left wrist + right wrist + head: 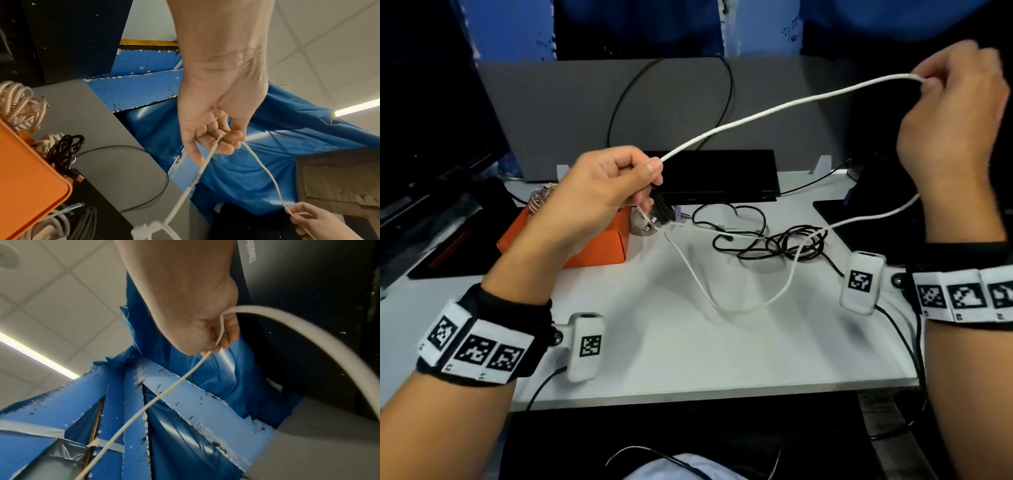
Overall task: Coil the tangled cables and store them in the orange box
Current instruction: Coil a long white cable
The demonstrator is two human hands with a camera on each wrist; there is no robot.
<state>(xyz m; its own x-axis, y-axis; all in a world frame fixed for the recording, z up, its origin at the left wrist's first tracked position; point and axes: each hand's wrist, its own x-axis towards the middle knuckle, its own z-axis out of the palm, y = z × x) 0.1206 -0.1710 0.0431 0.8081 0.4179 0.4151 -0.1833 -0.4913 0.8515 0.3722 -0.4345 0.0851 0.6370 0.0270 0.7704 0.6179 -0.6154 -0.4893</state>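
Note:
A white cable (784, 107) stretches through the air between my hands. My left hand (616, 185) pinches it near its plug end above the orange box (599, 251); the pinch shows in the left wrist view (222, 142). My right hand (955, 102), raised at the upper right, pinches the cable (164, 394) between its fingers (224, 340). The rest of the white cable loops down over the desk (722, 342) and crosses a tangled black cable (784, 243). Coiled cables (61, 151) lie behind the box (26, 186).
A black flat device (719, 178) sits at the back of the desk before a grey partition (571, 109). A monitor (431, 120) stands at the left and another dark device (876, 205) at the right. Thin black wires run from both wrist cameras.

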